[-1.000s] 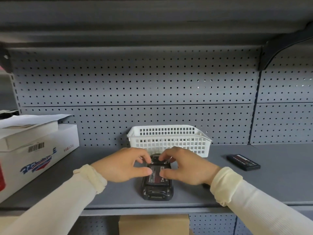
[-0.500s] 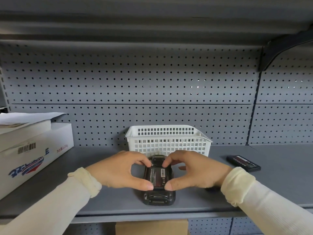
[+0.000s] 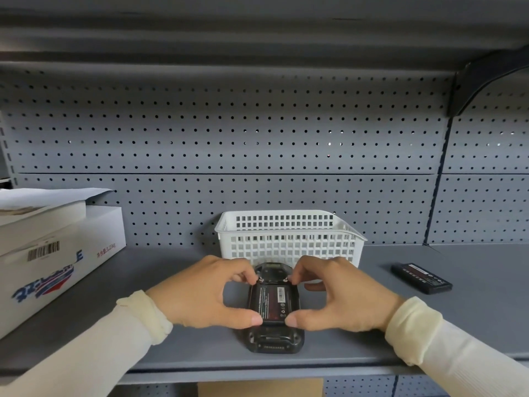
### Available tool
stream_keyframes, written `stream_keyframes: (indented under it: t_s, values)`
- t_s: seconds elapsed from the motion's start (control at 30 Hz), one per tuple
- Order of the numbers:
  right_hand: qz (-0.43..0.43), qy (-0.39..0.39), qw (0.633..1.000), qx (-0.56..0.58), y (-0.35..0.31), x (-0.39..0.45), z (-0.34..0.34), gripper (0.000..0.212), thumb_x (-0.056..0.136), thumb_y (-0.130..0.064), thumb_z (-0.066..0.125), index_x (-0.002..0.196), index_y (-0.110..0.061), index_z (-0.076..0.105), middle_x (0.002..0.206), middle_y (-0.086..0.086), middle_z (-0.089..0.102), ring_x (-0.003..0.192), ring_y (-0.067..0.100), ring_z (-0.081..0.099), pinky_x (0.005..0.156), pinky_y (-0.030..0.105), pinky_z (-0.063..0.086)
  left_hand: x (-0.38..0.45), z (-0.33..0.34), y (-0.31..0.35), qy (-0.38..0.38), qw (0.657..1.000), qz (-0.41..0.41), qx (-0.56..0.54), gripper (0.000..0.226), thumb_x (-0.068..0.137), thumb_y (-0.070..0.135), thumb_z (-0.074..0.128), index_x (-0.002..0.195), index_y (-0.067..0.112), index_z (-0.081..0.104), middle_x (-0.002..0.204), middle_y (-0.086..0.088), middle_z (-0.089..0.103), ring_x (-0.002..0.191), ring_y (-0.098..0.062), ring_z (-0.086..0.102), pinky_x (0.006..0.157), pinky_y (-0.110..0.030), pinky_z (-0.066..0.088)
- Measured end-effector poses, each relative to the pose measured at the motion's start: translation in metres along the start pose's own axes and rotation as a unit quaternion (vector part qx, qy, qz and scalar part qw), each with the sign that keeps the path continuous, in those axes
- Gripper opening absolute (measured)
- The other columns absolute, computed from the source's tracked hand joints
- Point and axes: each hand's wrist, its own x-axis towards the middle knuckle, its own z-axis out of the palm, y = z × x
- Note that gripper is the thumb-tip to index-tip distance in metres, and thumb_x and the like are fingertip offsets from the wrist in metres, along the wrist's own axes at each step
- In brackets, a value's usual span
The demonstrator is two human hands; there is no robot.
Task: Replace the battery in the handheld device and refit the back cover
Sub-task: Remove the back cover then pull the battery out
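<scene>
At the far left of the grey shelf (image 3: 114, 319) stands a white cardboard box (image 3: 54, 265) with a barcode label and blue lettering, a smaller white box with a loose sheet stacked on top. The left hand (image 3: 204, 293) is curled in a C, forefinger on the upper left edge of the battery bay and thumb pressed at its lower left edge. Between the hands the black handheld device (image 3: 273, 338) lies face down near the shelf's front edge, back cover off, with the battery (image 3: 273, 303) seated in its bay, label up. Just behind it sits a white plastic mesh basket (image 3: 289, 239). The right hand (image 3: 340, 293) mirrors the left, forefinger on the upper right, thumb on the lower right, pinching the battery's edges. Well apart to the right lies a second black battery (image 3: 421, 278), flat on the shelf
</scene>
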Motion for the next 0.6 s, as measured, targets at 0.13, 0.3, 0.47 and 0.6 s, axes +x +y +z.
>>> stream_keyframes:
  t_s: [0.13,0.3,0.47,0.6]
  values:
    - [-0.025,0.013,1.0,-0.002,0.001,0.0,0.002,0.059,0.056,-0.061,0.067,0.1,-0.025,0.052,0.1,0.001,0.068,0.097,0.014,0.062,0.09,0.035,0.052,0.002,0.002,-0.001,-0.003,1.0,0.001,0.016,0.058,0.053,0.071,0.063,0.1,0.039,0.051,0.12,0.013,0.06,0.095,-0.007,0.066,0.095,-0.033,0.049]
    - [-0.044,0.002,0.999,-0.026,0.001,0.0,0.002,0.062,0.061,-0.064,0.061,0.104,-0.021,0.05,0.104,0.002,0.066,0.097,0.018,0.062,0.091,0.035,0.052,0.002,0.0,0.004,-0.026,0.999,0.004,0.026,0.057,0.057,0.066,0.063,0.102,0.036,0.045,0.13,0.012,0.055,0.1,0.016,0.055,0.095,-0.024,0.047]
    - [-0.049,0.003,0.997,-0.053,-0.001,-0.001,0.002,0.065,0.062,-0.069,0.047,0.106,-0.021,0.047,0.106,0.003,0.065,0.098,0.02,0.062,0.09,0.036,0.051,0.0,-0.003,0.01,-0.044,0.998,0.008,0.032,0.037,0.073,0.055,0.061,0.097,0.04,0.037,0.133,0.014,0.052,0.076,0.029,0.049,0.071,-0.003,0.037]
    - [-0.059,0.015,0.996,-0.062,0.0,-0.001,0.003,0.063,0.066,-0.07,0.039,0.105,-0.022,0.049,0.102,0.003,0.066,0.095,0.021,0.062,0.088,0.036,0.051,-0.002,-0.002,0.007,-0.041,0.998,0.018,0.05,0.032,0.076,0.063,0.049,0.096,0.041,0.038,0.132,0.012,0.055,0.073,0.02,0.055,0.067,-0.006,0.042]
